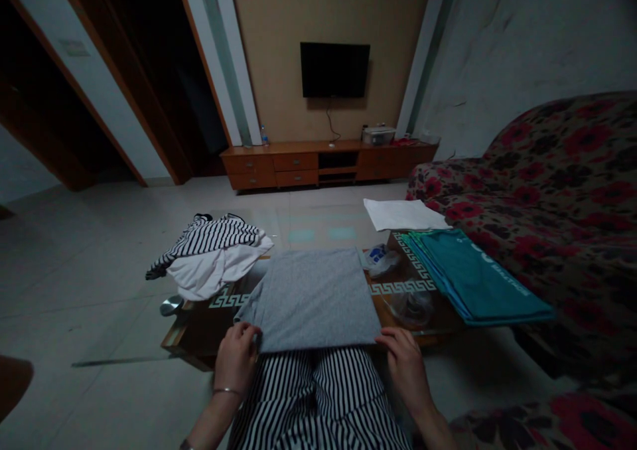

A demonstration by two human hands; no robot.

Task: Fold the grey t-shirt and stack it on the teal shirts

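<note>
A grey T-shirt, laid out as a flat rectangle, covers the middle of the low glass-topped table. What looks like a sleeve juts out at its left side. My left hand pinches the shirt's near left corner. At the near right corner, the thumb and fingers of my right hand are closed on the cloth. The near edge runs straight between my hands, just above my striped trousers.
Striped and white clothes lie heaped at the table's left end. Folded teal clothing and a white cloth lie on the right. Plastic bags sit beside the shirt. A flowered sofa stands at right.
</note>
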